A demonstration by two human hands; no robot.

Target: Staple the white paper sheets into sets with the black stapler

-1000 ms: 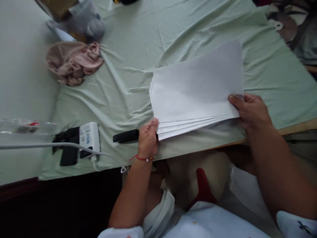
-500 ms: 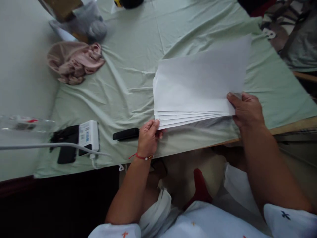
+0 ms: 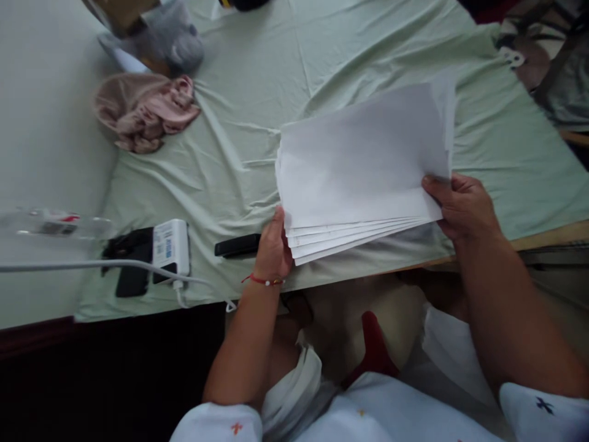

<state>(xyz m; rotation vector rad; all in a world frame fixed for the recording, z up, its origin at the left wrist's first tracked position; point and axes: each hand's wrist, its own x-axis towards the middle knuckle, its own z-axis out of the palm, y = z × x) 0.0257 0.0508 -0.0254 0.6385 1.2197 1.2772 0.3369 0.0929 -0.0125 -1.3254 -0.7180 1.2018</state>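
A fanned stack of white paper sheets (image 3: 359, 159) is held above the green cloth. My right hand (image 3: 464, 202) grips its right edge, thumb on top and fingers underneath. At the stack's left edge, my left hand (image 3: 275, 245) stands upright with its fingers extended, the palm side against or very near the sheet edges. Several sheet edges show in steps along the near side. A red string bracelet (image 3: 267, 282) is on my left wrist. Just left of that hand lies a black oblong object (image 3: 237, 245).
The green cloth (image 3: 239, 92) covers the table. On the left are a white power bank (image 3: 171, 245) with a cable, a black phone (image 3: 132, 279) and a clear bottle (image 3: 59, 224). Pink fabric (image 3: 147, 113) and a grey plastic bag (image 3: 172, 43) lie farther back.
My left hand has let go of the near-left corner and straightened its fingers along the left edge. The stack has shifted slightly left and nearer, and its right side now shows several offset edges.
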